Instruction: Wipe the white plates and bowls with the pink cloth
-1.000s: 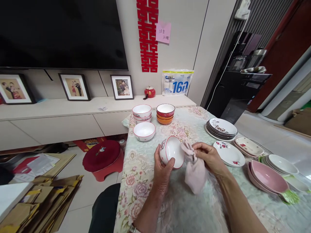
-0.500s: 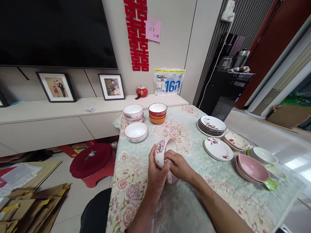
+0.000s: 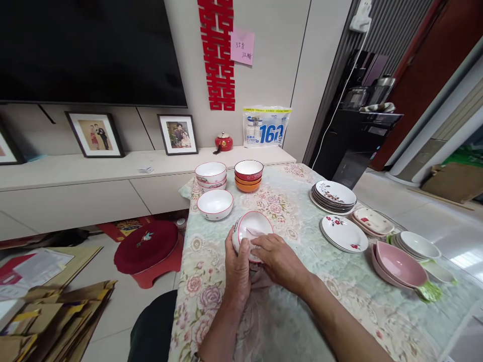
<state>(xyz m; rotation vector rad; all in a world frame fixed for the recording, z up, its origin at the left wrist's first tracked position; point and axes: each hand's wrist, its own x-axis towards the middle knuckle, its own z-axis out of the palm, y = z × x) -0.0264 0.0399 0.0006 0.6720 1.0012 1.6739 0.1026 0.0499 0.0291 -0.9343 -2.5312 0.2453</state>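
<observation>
My left hand (image 3: 237,269) grips a white bowl (image 3: 259,219) with a red rim and a printed pattern on its outside, thumb over the near edge. The bowl is tilted so that its inside faces up towards me. My right hand (image 3: 281,259) holds a pale pinkish cloth (image 3: 261,280), with its fingers at the bowl's right inner side. Part of the cloth shows inside the bowl and part hangs below my hands. Just beyond stands a similar red-rimmed bowl (image 3: 215,203), upright on the floral tablecloth (image 3: 211,256).
At the back are a stack of white bowls (image 3: 210,173) and a red and orange bowl stack (image 3: 248,176). On the right are plates (image 3: 341,232), a dark-edged plate stack (image 3: 334,193), square dishes (image 3: 372,221), pink dishes (image 3: 402,264) and small white bowls (image 3: 418,244). A red stool (image 3: 147,246) stands left.
The bowl has turned from sideways to facing up towards me, showing its inside. My right hand has shifted with the cloth, part of which now shows in the bowl. The view has shifted slightly left.
</observation>
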